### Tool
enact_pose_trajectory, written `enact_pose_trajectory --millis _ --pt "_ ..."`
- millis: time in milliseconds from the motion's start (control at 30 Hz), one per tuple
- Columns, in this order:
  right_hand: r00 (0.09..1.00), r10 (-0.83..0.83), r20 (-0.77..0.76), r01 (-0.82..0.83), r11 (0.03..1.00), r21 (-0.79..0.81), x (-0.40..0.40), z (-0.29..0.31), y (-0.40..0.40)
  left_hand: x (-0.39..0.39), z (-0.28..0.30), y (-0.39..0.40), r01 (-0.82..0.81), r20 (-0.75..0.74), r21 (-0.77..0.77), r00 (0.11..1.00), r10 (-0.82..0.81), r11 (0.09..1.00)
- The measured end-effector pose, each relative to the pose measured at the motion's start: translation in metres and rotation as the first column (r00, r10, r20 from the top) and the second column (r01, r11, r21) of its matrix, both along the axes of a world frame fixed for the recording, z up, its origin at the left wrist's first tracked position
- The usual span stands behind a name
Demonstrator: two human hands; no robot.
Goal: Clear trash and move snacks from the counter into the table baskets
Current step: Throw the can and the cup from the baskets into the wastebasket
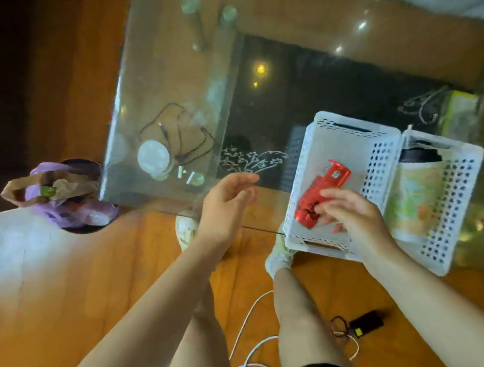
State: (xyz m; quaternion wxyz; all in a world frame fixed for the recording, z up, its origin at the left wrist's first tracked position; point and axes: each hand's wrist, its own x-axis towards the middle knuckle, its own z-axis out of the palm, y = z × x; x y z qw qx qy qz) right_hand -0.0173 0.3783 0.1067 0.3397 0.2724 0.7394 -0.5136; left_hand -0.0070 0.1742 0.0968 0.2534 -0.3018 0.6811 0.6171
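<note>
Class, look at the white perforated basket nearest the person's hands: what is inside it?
A red shiny snack wrapper, pinched by the right hand, lies in the white perforated plastic basket. The hand covers its near corner.

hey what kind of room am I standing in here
Probably a home living room: a low glass table on a wood floor, white snack baskets on it, and a lined bin beside it.

Glossy glass table (157, 80); perforated, seemingly plastic basket (350, 143).
</note>
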Motion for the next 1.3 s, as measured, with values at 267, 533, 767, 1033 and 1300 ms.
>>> enact_pose_trajectory --millis 267,533,767,1033,1300 --pt "0.965 -0.263 -0.010 0.263 0.961 0.090 0.005 -0.003 0.143 -0.042 -0.010 0.113 0.194 -0.004 -0.083 0.981 -0.195 0.978" --pt "0.952 -0.270 -0.143 0.297 0.926 0.233 -0.022 -0.063 0.185 -0.071 -0.060 0.168 0.411 0.147 -0.292 0.912 -0.384 0.864" --pt "0.987 -0.135 -0.085 0.155 0.932 0.327 -0.046 -0.108 0.185 -0.078 -0.095 0.178 0.619 0.365 -0.374 0.783 -0.504 0.691" --pt "0.988 -0.125 -0.093 0.149 0.929 0.338 -0.049 -0.114 0.190 -0.075 -0.101 0.183 0.655 0.405 -0.398 0.754 -0.518 0.642" --pt "0.959 -0.215 -0.185 0.263 0.919 0.293 -0.036 -0.089 0.191 -0.074 -0.083 0.178 0.483 0.260 -0.281 0.870 -0.419 0.829"
